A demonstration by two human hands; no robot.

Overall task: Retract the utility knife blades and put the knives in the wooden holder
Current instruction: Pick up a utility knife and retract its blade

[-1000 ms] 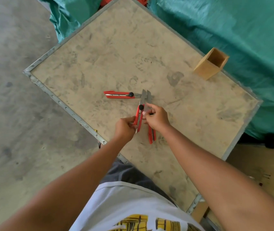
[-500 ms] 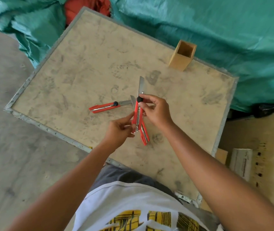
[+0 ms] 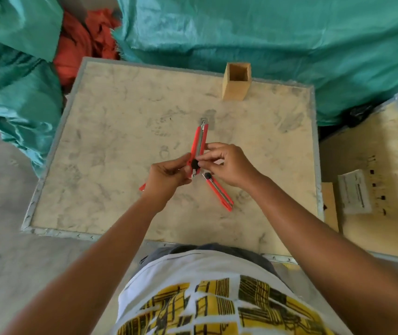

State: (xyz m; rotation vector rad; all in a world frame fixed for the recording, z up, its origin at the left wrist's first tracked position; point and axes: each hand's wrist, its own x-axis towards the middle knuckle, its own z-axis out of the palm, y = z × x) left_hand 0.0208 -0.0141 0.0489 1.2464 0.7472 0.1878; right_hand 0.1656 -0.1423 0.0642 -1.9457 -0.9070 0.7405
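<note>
I hold a red utility knife [image 3: 200, 143] above the middle of the table [image 3: 111, 131], its tip pointing away from me. My left hand [image 3: 167, 174] grips its lower body. My right hand [image 3: 227, 164] pinches the black slider knob; only a short bit of metal shows at the tip. A second red knife [image 3: 219, 193] lies on the table under my right hand. Just the red end of a third knife [image 3: 142, 187] peeks out behind my left wrist. The wooden holder [image 3: 236, 82] stands upright at the table's far edge, apart from my hands.
Green tarpaulin [image 3: 265, 32] and a red cloth [image 3: 82, 42] lie behind the table. A wooden crate [image 3: 372, 165] with a white label stands at the right. Concrete floor runs along the left.
The long blade that stuck out of the held knife has slid back into the handle, and the slider knob has moved down toward me. My view has turned, so the holder now sits straight ahead.
</note>
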